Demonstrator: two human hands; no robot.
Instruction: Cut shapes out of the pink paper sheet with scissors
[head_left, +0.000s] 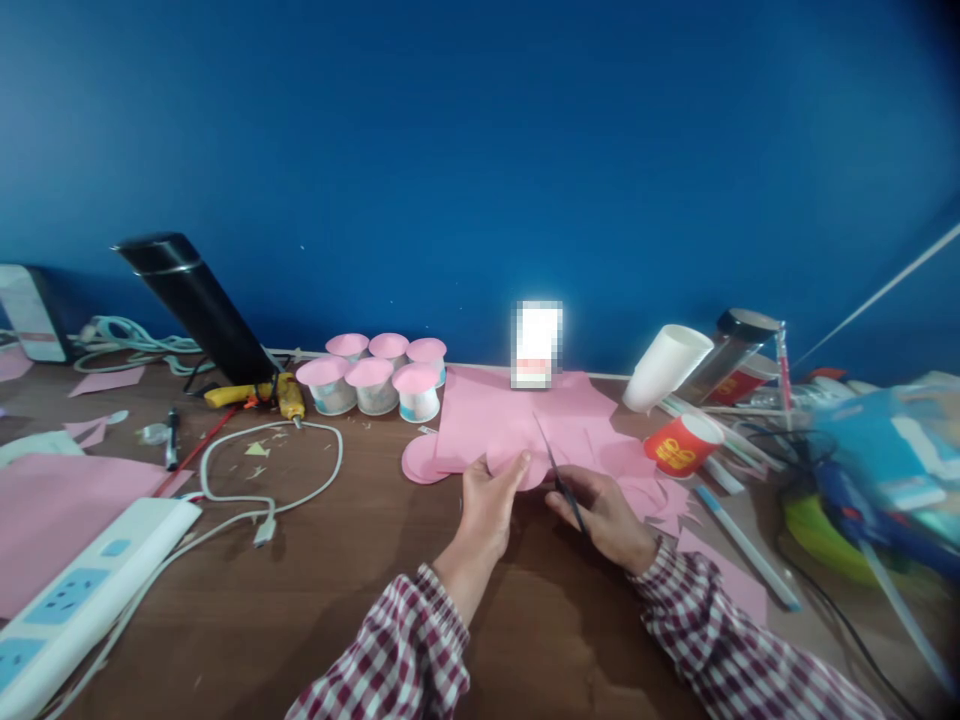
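My left hand (486,515) pinches a rounded piece of pink paper (531,472) between thumb and fingers, low over the table. In my right hand (607,520) is a pair of scissors (567,492), its thin blades angled up beside the right edge of that piece. Whether the blades are parted is too small to tell. Behind both hands lies a larger pink sheet (476,412). Cut pink discs (421,460) overlap just left of my left hand. Pink paper scraps (664,500) are scattered beyond my right hand.
Several small cups with pink tops (375,385) stand at the back left. A bright pixelated phone-like object (536,345) leans by the wall. Left are a black cylinder (206,310), a yellow-handled tool (291,398), a white cable (339,455) and a power strip (97,590). A red cup (682,446) stands right.
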